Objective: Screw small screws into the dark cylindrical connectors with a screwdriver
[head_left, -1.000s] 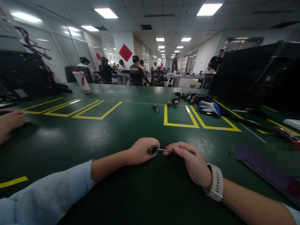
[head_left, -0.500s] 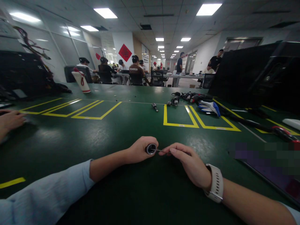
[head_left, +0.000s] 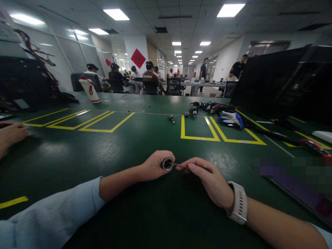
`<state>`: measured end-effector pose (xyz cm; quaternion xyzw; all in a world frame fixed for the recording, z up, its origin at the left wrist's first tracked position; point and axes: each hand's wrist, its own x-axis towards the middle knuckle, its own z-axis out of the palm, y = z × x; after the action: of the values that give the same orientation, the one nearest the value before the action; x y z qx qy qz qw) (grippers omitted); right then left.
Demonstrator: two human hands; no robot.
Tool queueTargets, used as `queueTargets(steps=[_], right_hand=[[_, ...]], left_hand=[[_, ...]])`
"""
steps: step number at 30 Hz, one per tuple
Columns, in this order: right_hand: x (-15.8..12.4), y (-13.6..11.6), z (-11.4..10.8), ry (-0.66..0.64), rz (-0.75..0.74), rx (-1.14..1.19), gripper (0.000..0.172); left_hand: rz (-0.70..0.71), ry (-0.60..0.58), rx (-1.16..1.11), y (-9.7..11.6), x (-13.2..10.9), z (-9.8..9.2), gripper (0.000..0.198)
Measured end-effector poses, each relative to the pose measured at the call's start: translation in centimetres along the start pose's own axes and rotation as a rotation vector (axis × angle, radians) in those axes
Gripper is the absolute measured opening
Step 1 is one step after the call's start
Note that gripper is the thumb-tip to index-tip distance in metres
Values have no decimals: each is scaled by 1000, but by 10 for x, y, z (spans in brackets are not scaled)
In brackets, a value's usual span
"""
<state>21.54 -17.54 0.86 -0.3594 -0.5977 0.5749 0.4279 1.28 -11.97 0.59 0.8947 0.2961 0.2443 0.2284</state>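
Note:
Near the middle of the green table (head_left: pixel 145 221), my left hand (head_left: pixel 155 165) is wrapped round a dark cylindrical part (head_left: pixel 166 164) with a shiny round rim, its open end facing me. My right hand (head_left: pixel 203 173), wearing a white watch on the wrist, pinches a thin metal tool (head_left: pixel 176 164). The tool's tip reaches into the round opening; how deep it goes is hidden. Both hands are just above the table, a short gap between them.
A small metal part (head_left: pixel 171 119) lies ahead. Black tools (head_left: pixel 204 108) and a blue-white glove (head_left: pixel 231 119) are beyond yellow tape frames (head_left: pixel 201 139). A white cup (head_left: pixel 89 90) stands back left. Another person's hand (head_left: pixel 12 136) is at far left; a purple-screened device (head_left: pixel 293 190) lies right.
The thin tool's angle in the opening has shifted slightly. My hands have hardly moved. A standing person in the background has moved a little to the right.

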Motion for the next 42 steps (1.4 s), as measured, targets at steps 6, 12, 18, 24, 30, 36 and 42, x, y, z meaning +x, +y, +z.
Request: queueTargets(steps=[6,12,18,24,30,36,42], right_hand=[[1,-4,1,-26,45,97,21],[2,-3,0,12,25,96,20],[-3,-4,1,62,-83,-151,22],[-9,-7,9,36,-211,-394,22],[-9,-5,9,-22,-249,-396,21],[-9,-9,9,-53,-287,-419,19],[-10,-7,11,18,-313,-452,20]], left_hand=[[10,23,-2,-1,-1,0,6],[-3,52,-15,1,0,0,9],[-55,154,25,-3,-1,4,7],[-57,169,62,-7,-2,6,8],[-62,190,1,-9,-3,7,9],[-60,229,-58,-7,-3,7,12],[-58,244,89,-5,-4,6,5]])
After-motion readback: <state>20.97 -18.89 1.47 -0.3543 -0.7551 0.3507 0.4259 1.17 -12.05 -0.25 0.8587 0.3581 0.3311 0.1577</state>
